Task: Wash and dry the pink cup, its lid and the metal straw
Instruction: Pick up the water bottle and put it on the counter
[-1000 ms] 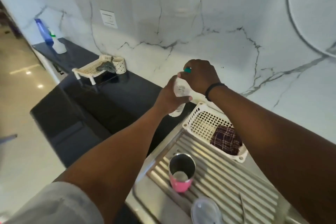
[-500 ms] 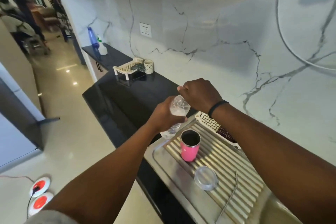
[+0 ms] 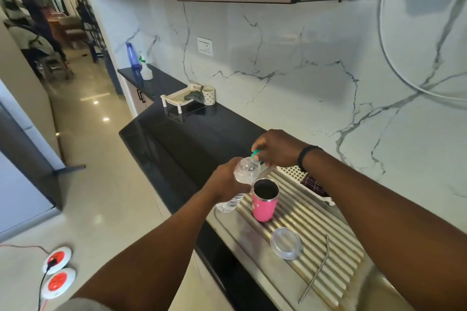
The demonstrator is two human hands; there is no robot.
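Pink cup (image 3: 264,201) stands upright and open-mouthed on the ribbed steel drainboard (image 3: 313,219), dark inside, no lid on. Clear lid (image 3: 286,243) lies flat on the ridges just nearer the camera than the cup, apart from it. Metal straw (image 3: 316,272) lies along the ridges to the right of the lid, bent near its far end, not touching the lid.

Head view, only one. Left hand (image 3: 227,182) wraps a clear plastic bottle (image 3: 242,179) around its upper body; bottle tilted, neck up toward the right, base down left over the drainboard edge, just beside the cup rim. Right hand (image 3: 278,149) pinches the green cap (image 3: 256,154) at the bottle neck with fingers curled over it; cannot tell if the cap is on or off the thread. Black band (image 3: 307,156) on the right wrist. So both grips are closed: left on the bottle, right on the cap.

White plastic basket (image 3: 294,171) sits at the far side of the drainboard against the marble wall, holding a dark checked cloth (image 3: 313,185), partly hidden by the right forearm. Black counter (image 3: 192,134) runs away to the left, carrying a white rack (image 3: 177,97) with a cloth and a small patterned cup (image 3: 208,96). Farther back, a blue bottle (image 3: 132,55) and a white spray bottle (image 3: 145,70). Wall socket (image 3: 205,46) on the marble.
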